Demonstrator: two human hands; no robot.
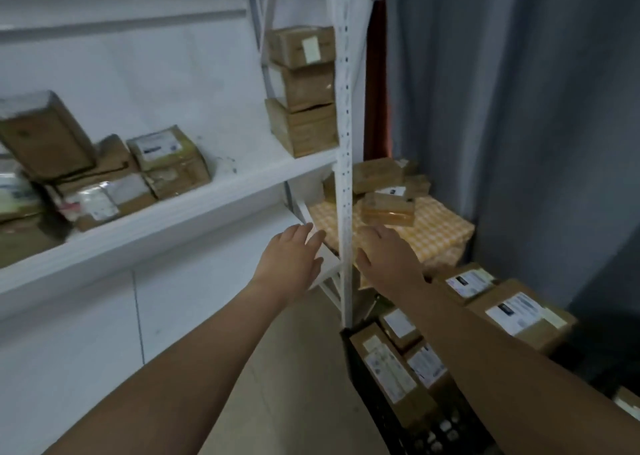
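Both my arms reach forward toward the right end of a white metal shelf unit point(207, 198). My left hand point(294, 257) is stretched out with straight fingers just left of the white upright post point(344, 142), holding nothing. My right hand point(384, 250) is on the other side of the post, fingers relaxed and empty, in front of a table under a yellow checked cloth point(440, 232). A few small cardboard parcels point(384, 191) lie on that cloth beyond my right hand.
Three stacked cardboard boxes point(303, 90) stand at the shelf's right end; a heap of labelled parcels point(104, 174) fills its left. A black crate point(398, 402) of labelled boxes sits on the floor under my right arm. More boxes point(519, 312) and a grey curtain point(519, 108) are at right.
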